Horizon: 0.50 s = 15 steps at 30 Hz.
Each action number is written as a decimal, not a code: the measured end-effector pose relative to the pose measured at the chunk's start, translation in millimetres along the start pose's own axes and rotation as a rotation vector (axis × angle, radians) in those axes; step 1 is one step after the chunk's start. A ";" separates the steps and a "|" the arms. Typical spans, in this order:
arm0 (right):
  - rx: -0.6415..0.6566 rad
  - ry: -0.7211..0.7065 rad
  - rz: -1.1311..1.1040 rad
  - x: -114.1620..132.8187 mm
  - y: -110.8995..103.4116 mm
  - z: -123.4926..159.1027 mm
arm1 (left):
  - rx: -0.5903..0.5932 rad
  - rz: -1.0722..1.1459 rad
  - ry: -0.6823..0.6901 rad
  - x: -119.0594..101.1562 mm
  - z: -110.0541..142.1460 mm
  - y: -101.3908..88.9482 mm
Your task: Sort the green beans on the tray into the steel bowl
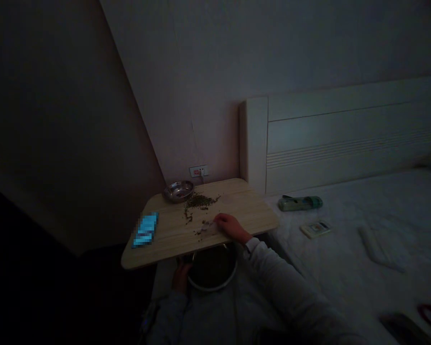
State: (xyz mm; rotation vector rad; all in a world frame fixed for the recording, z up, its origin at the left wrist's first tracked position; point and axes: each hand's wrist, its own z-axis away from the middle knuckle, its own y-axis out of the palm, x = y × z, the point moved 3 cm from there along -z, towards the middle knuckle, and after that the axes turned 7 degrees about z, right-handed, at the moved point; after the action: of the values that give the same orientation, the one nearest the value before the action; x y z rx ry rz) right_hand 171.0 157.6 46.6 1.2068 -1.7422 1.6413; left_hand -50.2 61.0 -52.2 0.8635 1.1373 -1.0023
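My right hand (232,228) is over the near part of a small wooden table (168,248), fingers closed in a pinch. A pale, thin, see-through piece (207,226) lies at its fingertips, too dim to name. Small dark green and brown grains (200,201) are heaped towards the table's back, with a few scattered nearer my hand. Below the table's front edge, my left hand (181,276) is closed on the left rim of a round bowl (212,289). The bowl's inside is dark, and its back part is hidden under the tabletop.
A shiny metal bowl (178,191) stands at the table's back left corner. A phone with a lit blue screen (145,230) lies at the left. Right of the table, the bed (345,258) holds a green bottle-like item (300,203) and a small pale box (315,229).
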 end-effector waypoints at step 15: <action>0.025 -0.016 0.004 5.7 3.9 0.0 | 0.007 -0.098 0.075 0.3 -4.7 -3.9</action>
State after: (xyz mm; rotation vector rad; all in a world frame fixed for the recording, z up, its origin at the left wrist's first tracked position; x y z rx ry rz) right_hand 164.9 155.6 49.2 1.2327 -1.7395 1.6646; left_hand -55.3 64.0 -53.7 0.8636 1.2500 -1.0620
